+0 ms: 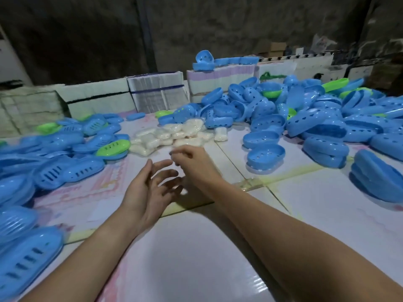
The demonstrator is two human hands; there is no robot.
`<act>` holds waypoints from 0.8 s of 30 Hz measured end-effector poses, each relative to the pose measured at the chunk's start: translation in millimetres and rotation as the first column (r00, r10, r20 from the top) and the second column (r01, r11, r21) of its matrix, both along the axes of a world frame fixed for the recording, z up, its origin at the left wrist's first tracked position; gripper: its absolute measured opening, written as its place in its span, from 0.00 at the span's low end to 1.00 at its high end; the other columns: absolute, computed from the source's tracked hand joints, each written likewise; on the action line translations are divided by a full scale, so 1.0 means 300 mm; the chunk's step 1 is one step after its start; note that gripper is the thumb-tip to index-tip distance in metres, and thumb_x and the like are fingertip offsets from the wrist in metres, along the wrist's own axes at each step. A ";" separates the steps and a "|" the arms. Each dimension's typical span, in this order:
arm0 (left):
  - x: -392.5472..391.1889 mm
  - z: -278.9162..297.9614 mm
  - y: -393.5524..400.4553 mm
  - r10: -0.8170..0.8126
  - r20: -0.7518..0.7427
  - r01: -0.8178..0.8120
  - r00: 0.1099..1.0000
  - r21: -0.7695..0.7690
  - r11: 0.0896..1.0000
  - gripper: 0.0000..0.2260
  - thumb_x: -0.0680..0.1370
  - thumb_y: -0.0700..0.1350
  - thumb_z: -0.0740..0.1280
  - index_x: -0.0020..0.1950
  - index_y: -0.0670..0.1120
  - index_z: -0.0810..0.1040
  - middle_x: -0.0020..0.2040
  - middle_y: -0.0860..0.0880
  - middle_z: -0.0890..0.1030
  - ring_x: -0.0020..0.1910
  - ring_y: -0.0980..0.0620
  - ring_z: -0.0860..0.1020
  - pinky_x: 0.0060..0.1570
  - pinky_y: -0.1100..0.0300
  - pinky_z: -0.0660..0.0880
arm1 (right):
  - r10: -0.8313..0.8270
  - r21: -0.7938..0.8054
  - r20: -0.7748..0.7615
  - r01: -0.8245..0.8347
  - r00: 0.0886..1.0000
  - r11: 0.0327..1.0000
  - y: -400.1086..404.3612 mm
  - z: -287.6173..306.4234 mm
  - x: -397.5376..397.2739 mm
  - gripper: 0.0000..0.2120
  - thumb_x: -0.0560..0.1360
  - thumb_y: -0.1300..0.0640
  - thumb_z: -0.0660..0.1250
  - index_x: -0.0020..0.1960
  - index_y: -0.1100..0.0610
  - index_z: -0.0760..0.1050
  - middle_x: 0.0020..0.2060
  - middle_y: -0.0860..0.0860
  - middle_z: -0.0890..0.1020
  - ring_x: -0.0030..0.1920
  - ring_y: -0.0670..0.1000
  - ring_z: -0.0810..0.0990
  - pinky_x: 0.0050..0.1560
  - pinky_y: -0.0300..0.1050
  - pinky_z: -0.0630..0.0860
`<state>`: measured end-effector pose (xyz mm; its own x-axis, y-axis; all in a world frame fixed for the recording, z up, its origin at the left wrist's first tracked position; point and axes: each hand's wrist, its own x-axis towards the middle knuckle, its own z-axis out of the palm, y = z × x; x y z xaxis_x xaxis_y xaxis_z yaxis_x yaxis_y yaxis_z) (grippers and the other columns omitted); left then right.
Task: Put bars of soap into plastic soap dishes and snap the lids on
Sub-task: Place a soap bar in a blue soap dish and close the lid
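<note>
Glossy blue plastic on the soap dishes, smooth and perforated. Slotted lids, same shiny plastic. Clear crinkly film over pale soap bars. Smooth, sheeny sheeting across the tabletop. Rough, matt wall behind.

Dim overall, dark back wall; glare on glossy surface near front edge. Soft hand shadows, slight motion blur, wide-angle bending at edges.
</note>
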<state>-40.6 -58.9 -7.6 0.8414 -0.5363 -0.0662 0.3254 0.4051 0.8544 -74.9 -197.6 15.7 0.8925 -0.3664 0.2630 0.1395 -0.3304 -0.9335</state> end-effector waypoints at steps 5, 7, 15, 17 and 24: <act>0.039 0.037 0.039 0.084 0.339 -0.203 0.937 0.335 0.920 0.16 0.83 0.46 0.61 0.41 0.50 0.85 0.33 0.49 0.78 0.34 0.51 0.77 0.32 0.57 0.69 | 0.039 -0.252 -0.019 -0.042 0.999 0.967 0.005 -0.047 -0.002 0.06 0.76 0.56 0.67 0.49 0.48 0.82 0.34 0.43 0.80 0.35 0.41 0.75 0.38 0.34 0.69; 0.082 0.059 0.093 -0.001 0.623 -0.434 0.782 0.546 0.717 0.11 0.82 0.47 0.63 0.43 0.53 0.82 0.35 0.53 0.81 0.35 0.55 0.79 0.36 0.57 0.72 | 0.053 -0.320 -0.048 -0.066 0.997 0.945 0.005 -0.052 0.001 0.06 0.77 0.55 0.67 0.50 0.47 0.81 0.37 0.44 0.81 0.35 0.42 0.76 0.36 0.33 0.69; 0.272 0.024 0.286 -0.251 0.729 -0.752 0.637 0.659 0.002 0.23 0.80 0.49 0.62 0.75 0.47 0.68 0.74 0.40 0.68 0.74 0.37 0.60 0.71 0.46 0.60 | 0.106 -0.423 -0.048 -0.116 0.993 0.899 0.020 -0.064 0.001 0.06 0.76 0.56 0.67 0.50 0.47 0.81 0.37 0.46 0.80 0.35 0.44 0.76 0.40 0.39 0.73; 0.291 0.004 0.304 -0.251 0.636 -0.676 0.729 0.726 -0.124 0.25 0.80 0.51 0.62 0.76 0.47 0.65 0.75 0.41 0.67 0.76 0.37 0.58 0.72 0.43 0.59 | 0.105 -0.432 -0.041 -0.112 0.994 0.895 0.020 -0.065 0.000 0.07 0.76 0.56 0.67 0.50 0.47 0.81 0.36 0.46 0.80 0.36 0.44 0.77 0.41 0.39 0.73; 0.307 -0.012 0.320 -0.239 0.797 -0.828 0.555 0.558 -0.058 0.15 0.79 0.45 0.64 0.65 0.49 0.79 0.62 0.44 0.82 0.65 0.40 0.74 0.70 0.47 0.64 | 0.110 -0.412 -0.011 -0.104 0.994 0.905 0.017 -0.066 -0.001 0.06 0.76 0.57 0.67 0.49 0.47 0.81 0.37 0.46 0.80 0.37 0.42 0.77 0.40 0.36 0.73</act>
